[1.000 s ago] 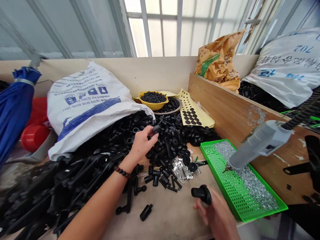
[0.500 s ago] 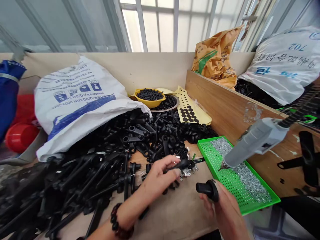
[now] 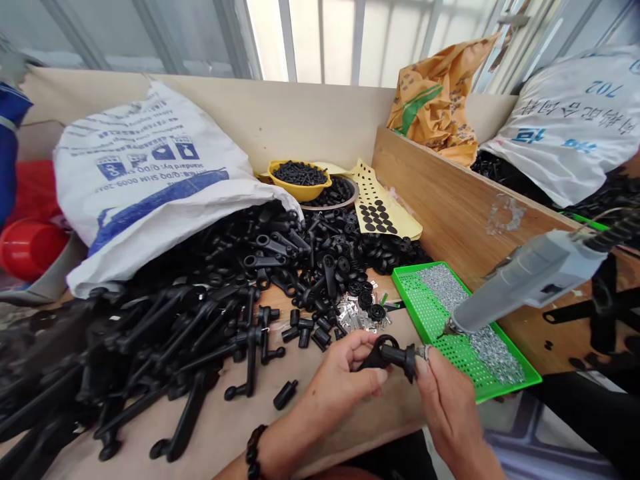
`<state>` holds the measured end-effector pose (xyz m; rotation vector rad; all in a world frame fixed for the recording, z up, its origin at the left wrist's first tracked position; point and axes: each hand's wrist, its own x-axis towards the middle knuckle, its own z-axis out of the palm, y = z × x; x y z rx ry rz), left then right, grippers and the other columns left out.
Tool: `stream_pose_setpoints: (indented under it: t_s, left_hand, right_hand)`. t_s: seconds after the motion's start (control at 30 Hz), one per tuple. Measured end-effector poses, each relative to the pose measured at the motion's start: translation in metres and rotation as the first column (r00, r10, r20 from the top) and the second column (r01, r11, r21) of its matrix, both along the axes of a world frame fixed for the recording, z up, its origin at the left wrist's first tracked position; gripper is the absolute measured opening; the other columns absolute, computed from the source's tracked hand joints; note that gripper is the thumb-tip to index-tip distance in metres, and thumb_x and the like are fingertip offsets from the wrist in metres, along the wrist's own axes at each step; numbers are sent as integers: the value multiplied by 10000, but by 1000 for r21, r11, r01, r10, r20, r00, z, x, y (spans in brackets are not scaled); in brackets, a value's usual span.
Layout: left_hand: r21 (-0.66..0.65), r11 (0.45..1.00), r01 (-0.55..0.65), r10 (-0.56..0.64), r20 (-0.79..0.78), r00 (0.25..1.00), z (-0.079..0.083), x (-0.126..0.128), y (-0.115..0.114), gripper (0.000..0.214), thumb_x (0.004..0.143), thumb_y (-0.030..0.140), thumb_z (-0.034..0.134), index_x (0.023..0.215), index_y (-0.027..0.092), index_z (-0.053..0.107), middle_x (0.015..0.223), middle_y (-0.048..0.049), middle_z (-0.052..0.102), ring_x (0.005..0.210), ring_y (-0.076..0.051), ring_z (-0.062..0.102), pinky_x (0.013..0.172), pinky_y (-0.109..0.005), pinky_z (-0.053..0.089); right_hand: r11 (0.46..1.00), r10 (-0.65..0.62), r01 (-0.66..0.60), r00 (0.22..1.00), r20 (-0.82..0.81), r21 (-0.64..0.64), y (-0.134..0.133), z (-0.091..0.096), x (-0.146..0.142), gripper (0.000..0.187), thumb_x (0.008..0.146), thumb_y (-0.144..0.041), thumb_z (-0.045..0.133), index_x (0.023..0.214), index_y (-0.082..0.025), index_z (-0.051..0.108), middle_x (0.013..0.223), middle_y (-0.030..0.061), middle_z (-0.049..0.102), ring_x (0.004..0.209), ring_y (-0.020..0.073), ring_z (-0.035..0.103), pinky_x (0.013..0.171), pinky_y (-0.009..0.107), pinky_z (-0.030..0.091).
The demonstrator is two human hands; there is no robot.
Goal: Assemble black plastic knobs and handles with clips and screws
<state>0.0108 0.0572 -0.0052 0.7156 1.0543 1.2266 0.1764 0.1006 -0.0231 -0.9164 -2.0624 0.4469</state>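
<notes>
2 black parts, between the hands, above the worktop's near edge: 1 ringed part (image 3: pixel 386 342), pinched by thumb and fingers of the left hand (image 3: pixel 340 377); 1 flanged stem (image 3: pixel 397 357), its far end closed in the fingers of the right hand (image 3: pixel 450 393), seemingly to keep stem and ring aligned; whether it enters the ring, cannot tell
1 heap of black parts (image 3: pixel 345 260), probably loose for quick picking
1 green tray (image 3: pixel 415 287), metal pieces (image 3: pixel 495 353) inside, grey tool (image 3: pixel 520 280) angled above, presumably for easy reach
1 brown worktop (image 3: pixel 225 427), 1 wooden divider (image 3: pixel 435 200), 1 barred window (image 3: pixel 330 40) behind
</notes>
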Motion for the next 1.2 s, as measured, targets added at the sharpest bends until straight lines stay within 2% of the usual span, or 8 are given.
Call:
stream_pose_setpoints:
  t_s: [0.07, 0.23, 0.33, 0.43, 0.57, 0.9, 1.07, 1.2]
  left_hand:
    - [37, 999, 12, -11, -24, 1000, 3, 1, -2, 430, 606, 177, 662, 1023, 164, 556, 837, -48, 652, 725, -156, 574, 561, -222, 449]
    - [61, 998, 17, -10, -113, 994, 8, 1, -10, 490, 651, 143, 603, 1139, 169, 564, 846, -32, 652, 685, -130, 590, 672, -258, 459]
    - [72, 997, 28, -19, -123, 992, 6, 3, -13, 519, 660, 146, 616, 1174, 191, 560, 932, -47, 653, 770, -153, 598, 688, -263, 457]
    - [93, 995, 31, -21, -107, 994, 3, 6, -13, 510, 676, 161, 625, 1180, 202, 558, 950, -47, 639, 790, -159, 581, 695, -273, 465]
    - [106, 994, 20, -8, -104, 995, 5, 11, -14, 484, 693, 187, 636, 1172, 194, 570, 829, -20, 602, 716, -141, 541, 661, -265, 466]
    - [144, 990, -5, 22, -112, 994, 5, 15, -15, 429, 723, 178, 593, 1152, 193, 596, 893, -40, 637, 670, -123, 536, 625, -247, 472]
    - [176, 984, 4, 14, -101, 995, 0, 15, -18, 440, 772, 166, 569, 1208, 220, 562, 948, -40, 634, 706, -128, 553, 650, -243, 481]
    - [166, 986, 4, 21, -147, 989, -2, 16, -19, 441, 794, 168, 554, 1232, 225, 549, 948, -37, 638, 708, -131, 556, 651, -238, 477]
  right_hand:
    - [996, -7, 2, 998, 62, 90, 1, 2, 0, 282, 950, -229, 360, 670, -233, 396, 543, -31, 430, 481, 137, 410, 503, 272, 294]
    - [983, -72, 49, 990, 122, 178, 3, 5, -1, 289, 947, -196, 357, 660, -233, 353, 527, -43, 391, 465, 129, 388, 491, 262, 280]
    - [981, -67, 41, 989, 132, 192, 4, 4, -3, 294, 951, -210, 361, 658, -230, 360, 528, -39, 397, 470, 128, 386, 496, 263, 279]
    - [995, -58, 50, 993, 100, 81, 4, -1, -4, 302, 959, -252, 358, 659, -227, 376, 537, -38, 400, 483, 128, 397, 505, 266, 285]
    - [992, -55, 56, 998, 14, -112, 3, -9, -1, 321, 963, -308, 366, 656, -222, 405, 549, -37, 415, 481, 124, 398, 508, 267, 283]
    - [897, -117, 69, 990, -84, -437, -1, -9, -4, 399, 941, -460, 382, 627, -219, 431, 536, -40, 397, 495, 128, 381, 516, 269, 272]
    - [841, -123, 41, 985, -117, -540, -3, -7, -7, 433, 917, -525, 401, 608, -224, 437, 535, -29, 408, 508, 143, 386, 520, 282, 267]
    - [838, -167, 76, 978, -122, -541, -7, -2, -12, 424, 927, -518, 380, 620, -228, 413, 540, -33, 376, 512, 145, 359, 526, 288, 254]
